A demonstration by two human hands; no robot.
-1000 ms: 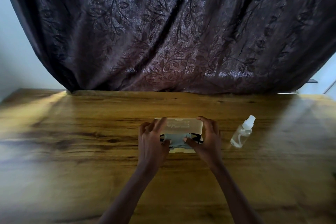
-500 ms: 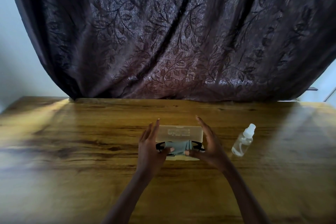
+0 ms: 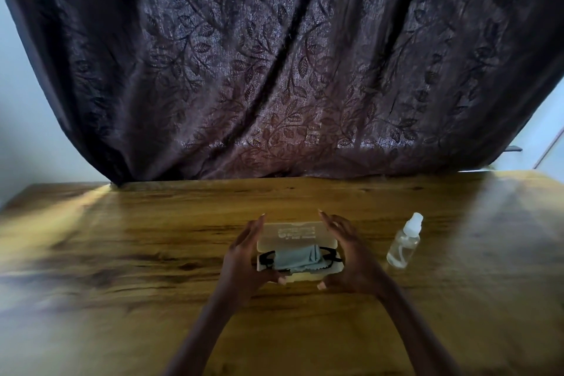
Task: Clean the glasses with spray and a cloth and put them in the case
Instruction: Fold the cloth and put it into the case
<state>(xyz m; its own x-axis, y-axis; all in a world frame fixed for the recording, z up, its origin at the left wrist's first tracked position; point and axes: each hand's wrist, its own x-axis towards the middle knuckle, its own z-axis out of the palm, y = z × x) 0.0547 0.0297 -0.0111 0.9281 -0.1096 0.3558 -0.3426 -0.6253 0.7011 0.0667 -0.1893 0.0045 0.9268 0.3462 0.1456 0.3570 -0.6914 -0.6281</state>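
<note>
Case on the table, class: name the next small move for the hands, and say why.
Probably fold the lid down onto the case. The lid stands open, the glasses lie inside under the cloth, and the left hand and right hand flank it with straight fingers, holding nothing.

The left hand (image 3: 244,256) and the right hand (image 3: 351,256) are bare, with short pale nails at the thumb tips (the rest too blurred to judge), and both slim forearms (image 3: 207,323) run unclothed to the lower edge of view.
</note>
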